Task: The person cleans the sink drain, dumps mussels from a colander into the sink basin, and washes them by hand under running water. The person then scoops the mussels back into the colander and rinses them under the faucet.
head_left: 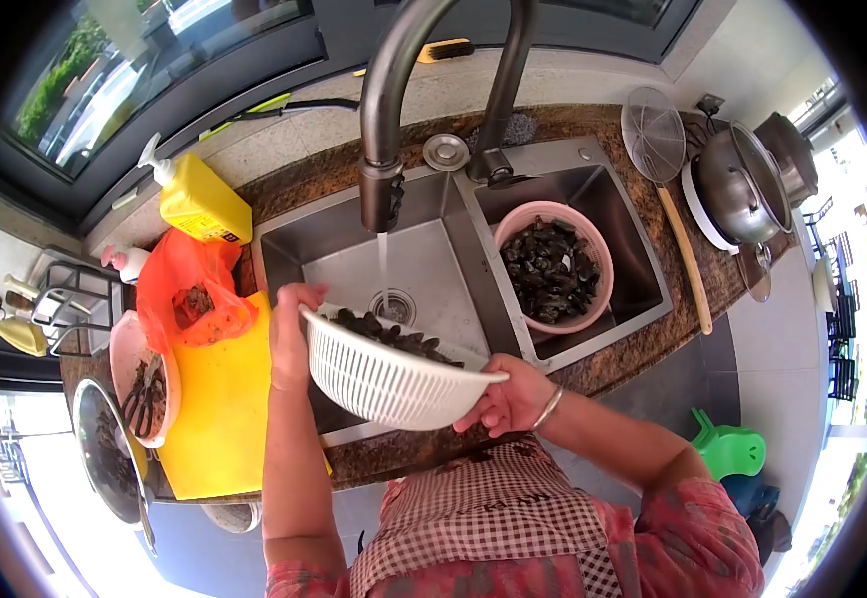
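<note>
A white slotted colander [383, 375] with dark shellfish [393, 337] in it, which look like mussels, is tilted over the front of the left sink basin [329, 267]. My left hand [292, 334] grips its left rim. On the right side, my right hand [513, 396] holds the rim and supports the wall from below, fingers curled round it. Water runs from the faucet [381, 194] into the basin behind the colander, near the drain [393, 307]. In the right basin stands a pink bowl [605, 261] full of similar dark shellfish.
Left of the sink lie a yellow cutting board [209, 419], a red plastic bag [179, 274], a pink basin with scissors [119, 349] and a yellow pump bottle [204, 199]. A wire skimmer [688, 239] and a steel pot [737, 179] are on the right counter.
</note>
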Available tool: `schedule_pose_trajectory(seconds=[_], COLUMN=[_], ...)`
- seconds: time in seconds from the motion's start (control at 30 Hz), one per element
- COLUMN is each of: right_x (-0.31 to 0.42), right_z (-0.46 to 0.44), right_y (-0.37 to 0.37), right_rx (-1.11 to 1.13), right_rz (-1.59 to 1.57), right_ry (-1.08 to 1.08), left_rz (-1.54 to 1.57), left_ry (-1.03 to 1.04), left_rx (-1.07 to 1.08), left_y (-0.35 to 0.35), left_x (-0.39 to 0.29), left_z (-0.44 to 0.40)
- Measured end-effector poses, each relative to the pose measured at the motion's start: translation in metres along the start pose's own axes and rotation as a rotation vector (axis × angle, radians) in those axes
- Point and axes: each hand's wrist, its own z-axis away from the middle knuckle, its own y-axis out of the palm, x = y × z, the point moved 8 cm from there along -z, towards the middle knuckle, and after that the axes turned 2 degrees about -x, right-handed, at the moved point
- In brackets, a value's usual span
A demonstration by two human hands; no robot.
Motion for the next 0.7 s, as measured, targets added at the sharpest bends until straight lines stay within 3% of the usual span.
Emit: schedule_pose_trajectory(seconds=[0.03, 0.07, 0.27, 0.4, 0.5, 0.6, 0.7], right_x=[0.001, 0.0, -0.005, -0.018, -0.03, -0.034, -0.019], right_z=[-0.006, -0.013, -0.03, -0.032, -0.038, -0.024, -0.018], right_y=[0.006, 0.011, 0.05, 0.059, 0.05, 0.051, 0.05], right_rx=[0.084, 0.108, 0.357, 0.412, 0.45, 0.214, 0.173], right_rz=[-0.064, -0.098, -0.221, -0.178, -0.011, 0.084, 0.096], right_ry=[-0.028, -0.026, -0.02, 0.021, 0.067, 0.03, -0.079], left_rz=[-0.311, -0.335, -0.506, -0.559, -0.51, -0.467, -0.283], left_ry=[-0.205, -0.26, -0.361, -0.26, -0.296, -0.22, 0.173], left_rx=[-0.086, -0.166, -0.052, -0.17, -0.171, -0.172, -0.163], left_y=[-0.006, -0.002, -0.001, -0.013, -0.014, -0.029, -0.038], left_x=[-0.009, -0.019, -0.022, -0.062, -0.096, -0.104, -0.101], left_z=[-0.006, -0.014, -0.071, -0.058, -0.019, 0.014, 0.044])
